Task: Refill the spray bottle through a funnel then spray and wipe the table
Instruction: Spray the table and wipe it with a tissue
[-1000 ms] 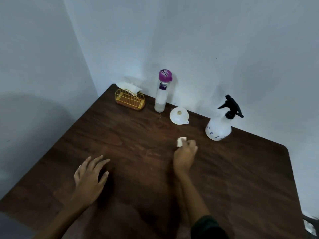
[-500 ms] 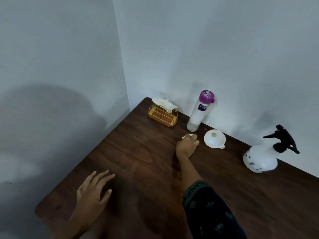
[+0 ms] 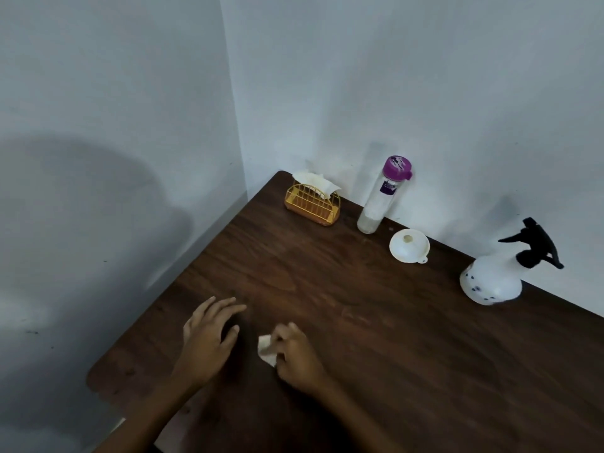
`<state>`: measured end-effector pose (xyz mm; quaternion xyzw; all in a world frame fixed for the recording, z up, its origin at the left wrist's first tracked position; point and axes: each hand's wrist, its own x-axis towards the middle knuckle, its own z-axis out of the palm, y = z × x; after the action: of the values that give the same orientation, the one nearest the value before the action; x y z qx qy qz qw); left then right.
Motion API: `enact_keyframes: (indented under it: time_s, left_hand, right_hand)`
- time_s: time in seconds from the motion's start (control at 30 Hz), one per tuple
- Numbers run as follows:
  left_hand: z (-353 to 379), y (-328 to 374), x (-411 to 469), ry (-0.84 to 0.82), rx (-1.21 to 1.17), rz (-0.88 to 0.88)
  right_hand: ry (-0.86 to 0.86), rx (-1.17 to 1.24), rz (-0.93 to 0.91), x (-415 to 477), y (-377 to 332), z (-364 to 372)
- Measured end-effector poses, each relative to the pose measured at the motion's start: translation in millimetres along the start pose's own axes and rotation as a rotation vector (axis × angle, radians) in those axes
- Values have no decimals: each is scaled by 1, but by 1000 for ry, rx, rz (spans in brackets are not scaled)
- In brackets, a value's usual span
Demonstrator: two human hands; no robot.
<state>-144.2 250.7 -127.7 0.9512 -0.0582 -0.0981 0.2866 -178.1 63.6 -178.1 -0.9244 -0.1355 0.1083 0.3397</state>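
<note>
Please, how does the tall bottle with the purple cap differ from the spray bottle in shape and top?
The purple-capped bottle is a tall, slim, clear cylinder; the spray bottle is low, rounded and white with dark dots. The purple-capped bottle has a flat purple cap; the spray bottle has a black trigger head. Both stand on the table by the wall.

Noted yellow wire holder [image 3: 312, 207], upright, close to the room corner. Saw white tissues [image 3: 316, 184] sticking out of its top, drooping toward the right. Recorded two pale walls, left wall [image 3: 114, 93] and back wall [image 3: 425, 76], meeting in one vertical seam. Logged broad dark shadow [image 3: 81, 207] across left wall, with a few small dark specks low down.
</note>
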Motion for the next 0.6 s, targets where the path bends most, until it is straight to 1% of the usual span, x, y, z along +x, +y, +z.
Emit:
enact_keyframes:
  time_s: [0.07, 0.23, 0.3, 0.37, 0.47, 0.53, 0.57, 0.6]
  left_hand:
    - [8, 6, -3, -21, 3, 36]
    - [29, 32, -10, -63, -34, 119]
    - [39, 45, -14, -95, -71, 168]
    - [47, 60, -18, -153, -117, 228]
    - [57, 86, -26, -312, -248, 238]
    - [64, 100, -34, -412, -324, 228]
    - [68, 106, -38, -461, -342, 230]
    - [75, 111, -43, -520, -352, 229]
  right_hand:
    - [37, -15, -6, -48, 11, -3]
    - [221, -23, 164, -136, 62, -33]
    - [345, -7, 292, -170, 84, -47]
    - [434, 23, 503, -202, 93, -56]
    - [565, 2, 835, -234, 77, -51]
    - [577, -21, 982, -239, 45, -33]
    - [558, -7, 1004, -237, 30, -23]
    - [529, 19, 984, -234, 17, -14]
